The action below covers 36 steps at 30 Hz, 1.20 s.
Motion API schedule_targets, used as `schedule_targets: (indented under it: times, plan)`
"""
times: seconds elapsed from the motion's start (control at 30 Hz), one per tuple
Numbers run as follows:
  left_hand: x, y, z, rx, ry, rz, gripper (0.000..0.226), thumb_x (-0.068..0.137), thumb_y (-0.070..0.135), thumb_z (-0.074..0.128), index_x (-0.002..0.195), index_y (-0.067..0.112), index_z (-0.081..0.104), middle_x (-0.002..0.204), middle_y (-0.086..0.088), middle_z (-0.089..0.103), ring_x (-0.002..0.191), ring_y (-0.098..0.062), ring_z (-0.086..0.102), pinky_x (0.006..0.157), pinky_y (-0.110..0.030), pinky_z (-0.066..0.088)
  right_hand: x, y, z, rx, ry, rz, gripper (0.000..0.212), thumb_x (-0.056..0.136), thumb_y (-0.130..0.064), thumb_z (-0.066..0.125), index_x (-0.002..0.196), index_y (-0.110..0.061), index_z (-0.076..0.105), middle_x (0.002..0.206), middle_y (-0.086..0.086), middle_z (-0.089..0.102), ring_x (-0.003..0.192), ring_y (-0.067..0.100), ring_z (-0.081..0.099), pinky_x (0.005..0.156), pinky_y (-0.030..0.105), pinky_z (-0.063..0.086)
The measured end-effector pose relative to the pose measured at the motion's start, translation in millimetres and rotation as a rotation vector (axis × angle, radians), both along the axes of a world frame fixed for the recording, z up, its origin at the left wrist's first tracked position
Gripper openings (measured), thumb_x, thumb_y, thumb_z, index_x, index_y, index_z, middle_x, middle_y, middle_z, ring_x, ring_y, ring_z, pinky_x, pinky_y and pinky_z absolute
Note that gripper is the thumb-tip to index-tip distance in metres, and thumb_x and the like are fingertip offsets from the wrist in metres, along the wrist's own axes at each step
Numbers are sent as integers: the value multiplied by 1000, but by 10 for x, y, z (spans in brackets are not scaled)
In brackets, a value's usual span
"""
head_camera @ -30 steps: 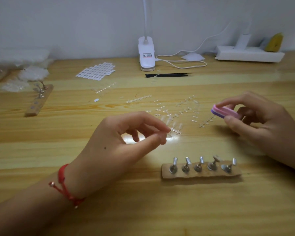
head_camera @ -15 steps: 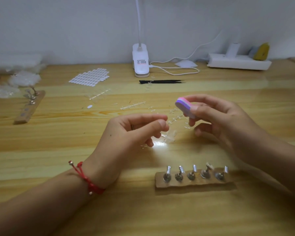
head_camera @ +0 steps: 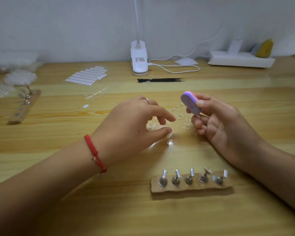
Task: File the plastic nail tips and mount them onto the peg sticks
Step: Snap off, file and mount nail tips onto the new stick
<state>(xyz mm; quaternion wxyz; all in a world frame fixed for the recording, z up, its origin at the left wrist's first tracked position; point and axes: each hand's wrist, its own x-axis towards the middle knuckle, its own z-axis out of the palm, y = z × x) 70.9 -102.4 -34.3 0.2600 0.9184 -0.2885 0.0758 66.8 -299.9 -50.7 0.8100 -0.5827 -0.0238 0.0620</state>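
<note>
My left hand [head_camera: 134,123], with a red cord at its wrist, hovers low over a small heap of clear plastic nail tips [head_camera: 152,126] at the table's middle. Its thumb and fingers are spread apart around the heap, and I see no tip pinched between them. My right hand [head_camera: 218,126] holds a purple and pink file block [head_camera: 190,104] upright between thumb and fingers, just right of the left hand. A wooden strip [head_camera: 191,187] with several metal peg sticks [head_camera: 188,178] lies nearer to me; one peg carries a pale cap [head_camera: 207,170].
Loose clear tip strips [head_camera: 179,116] are scattered behind the hands. Farther back lie black tweezers [head_camera: 160,80], a white lamp base [head_camera: 139,60] with its cable, and a sheet of white oval tabs [head_camera: 87,76]. A second peg strip [head_camera: 24,106] and bags of tips [head_camera: 19,77] sit at the left.
My left hand has unpinched and spread its fingers over the heap of tips. My right hand has brought the file block left and closer, turning it upright.
</note>
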Motion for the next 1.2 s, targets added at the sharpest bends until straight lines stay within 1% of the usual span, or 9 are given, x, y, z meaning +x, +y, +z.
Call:
schedule_targets:
  times: [0.1, 0.23, 0.4, 0.53, 0.63, 0.7, 0.87, 1.03, 1.2]
  plan:
    - [45, -78, 0, 133, 9, -10, 35, 77, 57, 49, 103, 45, 69, 93, 21, 62, 89, -4, 45, 78, -32, 42, -3, -9, 5, 14, 7, -7, 34, 71, -16, 69, 104, -10, 65, 74, 1, 62, 49, 7, 49, 43, 17, 40]
    - [75, -77, -20, 88, 27, -17, 14, 76, 49, 64, 88, 44, 69, 90, 20, 59, 86, -2, 44, 77, -32, 43, -3, -7, 1, 25, 14, 3, 31, 73, -15, 67, 104, -11, 65, 74, 1, 61, 49, 7, 49, 43, 16, 40]
    - [21, -19, -3, -441, 187, -4, 4, 80, 27, 73, 84, 28, 74, 61, 7, 65, 57, -1, 56, 54, -8, 37, 6, -4, -4, 4, 5, 13, 32, 73, -16, 70, 105, -15, 66, 76, 1, 62, 49, 9, 49, 44, 17, 40]
    - [-46, 65, -96, -815, 540, 80, 16, 75, 27, 70, 87, 18, 77, 75, 0, 74, 65, -4, 62, 51, -11, 43, 9, 3, -8, -24, -9, 8, 34, 71, -22, 67, 105, -15, 67, 76, 0, 64, 50, 8, 49, 44, 17, 41]
    - [-38, 71, -141, -973, 717, 107, 28, 64, 30, 74, 89, 18, 78, 81, -2, 73, 68, -6, 62, 49, -14, 42, 3, 7, -19, -49, -16, 7, 30, 74, -17, 71, 104, -13, 68, 76, 1, 65, 50, 9, 49, 44, 17, 41]
    - [-22, 69, -147, -1005, 743, 84, 26, 64, 24, 82, 89, 18, 78, 83, -3, 73, 69, -6, 60, 48, -15, 41, -5, 8, -24, -75, -20, 4, 28, 74, -17, 68, 102, -14, 68, 76, 2, 65, 49, 9, 49, 44, 17, 41]
    - [-46, 55, -155, -985, 729, 83, 20, 68, 23, 76, 88, 19, 78, 84, -3, 74, 69, -5, 60, 47, -16, 41, -29, 35, -27, -131, -59, 10, 20, 72, -18, 67, 91, -18, 73, 75, 3, 65, 48, 9, 49, 43, 18, 41]
    - [-61, 62, -147, -784, 452, 105, 10, 79, 16, 71, 87, 21, 76, 80, 4, 75, 68, 2, 62, 57, -8, 43, -26, 37, -33, -141, -62, 13, 18, 72, -16, 69, 88, -20, 74, 76, 3, 65, 48, 9, 49, 43, 18, 41]
    - [-62, 78, -123, -841, 461, 76, 6, 79, 18, 71, 83, 20, 74, 76, 4, 73, 68, 0, 61, 57, -11, 45, -28, 32, -36, -151, -72, 23, 18, 73, -19, 63, 88, -19, 74, 74, 2, 66, 49, 9, 48, 44, 17, 41]
